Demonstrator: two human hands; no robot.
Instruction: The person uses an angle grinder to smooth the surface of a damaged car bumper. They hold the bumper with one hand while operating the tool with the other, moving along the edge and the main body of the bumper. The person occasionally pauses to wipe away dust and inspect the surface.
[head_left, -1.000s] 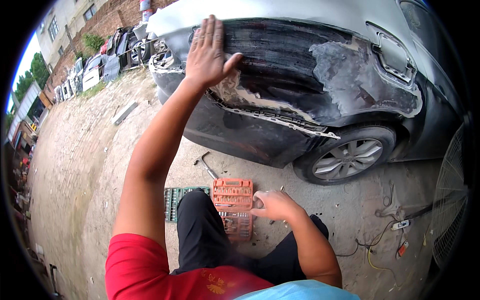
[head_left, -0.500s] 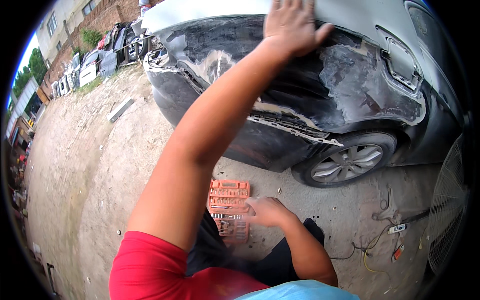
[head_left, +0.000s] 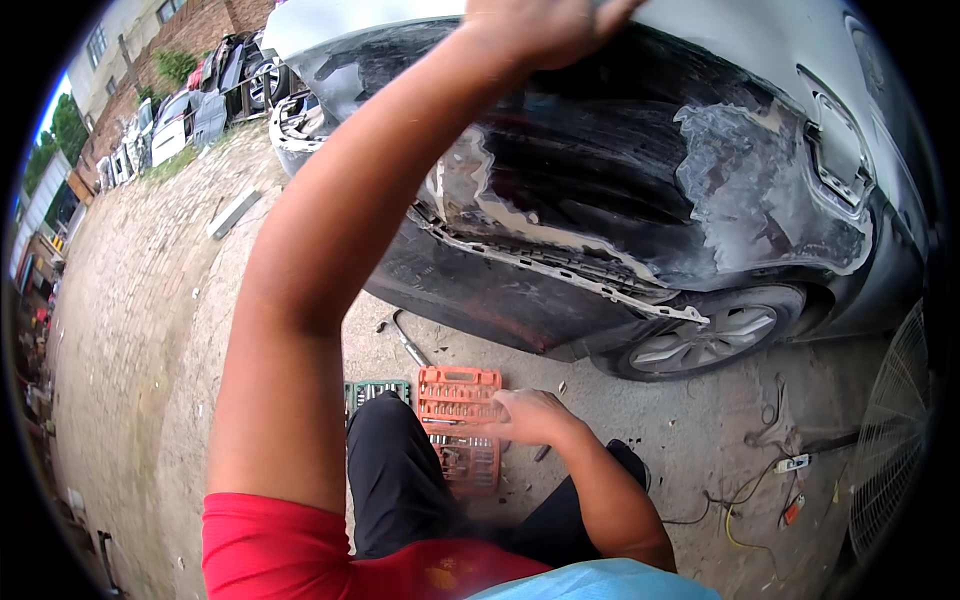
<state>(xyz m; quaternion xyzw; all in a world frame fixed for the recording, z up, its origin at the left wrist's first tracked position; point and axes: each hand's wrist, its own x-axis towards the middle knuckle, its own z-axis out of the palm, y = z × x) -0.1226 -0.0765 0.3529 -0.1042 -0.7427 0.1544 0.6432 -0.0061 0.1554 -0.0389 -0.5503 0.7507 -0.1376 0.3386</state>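
My left hand (head_left: 545, 28) reaches up to the light-coloured upper edge of the car's rear side panel (head_left: 600, 170). Its thumb is stretched out, and the upper frame edge cuts off the other fingers. Sanded grey and black patches cover the panel. Low down, my right hand (head_left: 535, 415) hovers over or beside an orange socket set case (head_left: 460, 376) lying open on the ground. Its fingers are loosely bent, apart from the thumb, with nothing visible in them. My left knee partly covers a green tool case (head_left: 378, 388).
A bent-handled metal tool (head_left: 405, 340) lies beyond the cases. The rear wheel (head_left: 700, 340) is at the right. A fan (head_left: 890, 430), a power strip (head_left: 793, 463) with cables, and a metal tool (head_left: 770, 415) are also there. A concrete block (head_left: 235, 213) lies to the left.
My left hand has slid up and left along the panel, so its fingers leave the frame. The view has shifted, revealing the green case and the bent tool. My right hand stays almost still.
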